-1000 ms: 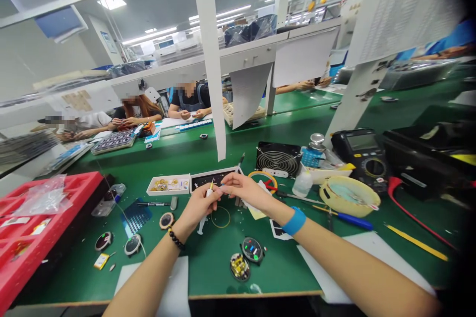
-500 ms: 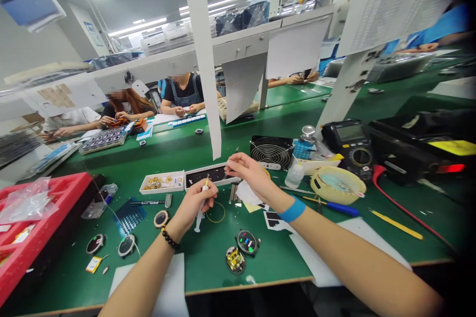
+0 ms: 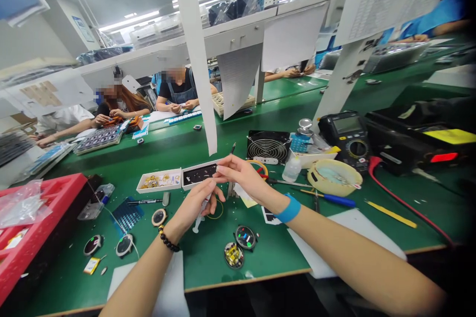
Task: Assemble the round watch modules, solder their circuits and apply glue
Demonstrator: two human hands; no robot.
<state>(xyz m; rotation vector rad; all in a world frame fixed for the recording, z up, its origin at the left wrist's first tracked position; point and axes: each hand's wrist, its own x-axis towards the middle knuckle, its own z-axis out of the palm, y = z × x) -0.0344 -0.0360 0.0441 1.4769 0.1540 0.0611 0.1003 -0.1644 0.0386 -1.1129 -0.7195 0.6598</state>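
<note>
My left hand (image 3: 198, 204) is closed around a white syringe (image 3: 198, 224), whose plunger end sticks out below the palm. The syringe's front end is hidden by the fingers. My right hand (image 3: 241, 176) is pinched, its fingertips close to those of my left hand; what they hold, if anything, I cannot make out. A thin dark tip (image 3: 233, 147) shows just above the right knuckles. Behind the hands is a white tray with a dark inside (image 3: 195, 174) and small parts in it. Nearer me lie a round watch face (image 3: 245, 237) and an opened watch body (image 3: 234, 255).
Left of the hands are a white tray of small yellow parts (image 3: 159, 181), a marker (image 3: 144, 202) and a red foam tray (image 3: 55, 208). To the right stand a fan (image 3: 268, 146), a clear bottle (image 3: 292, 168), a yellowish bowl (image 3: 334, 177) and a multimeter (image 3: 344, 138). Co-workers sit across the bench.
My left hand has risen and turned toward the right hand, so their fingertips now nearly meet. The syringe's yellow tip, seen before, is now hidden. The whole view has shifted slightly.
</note>
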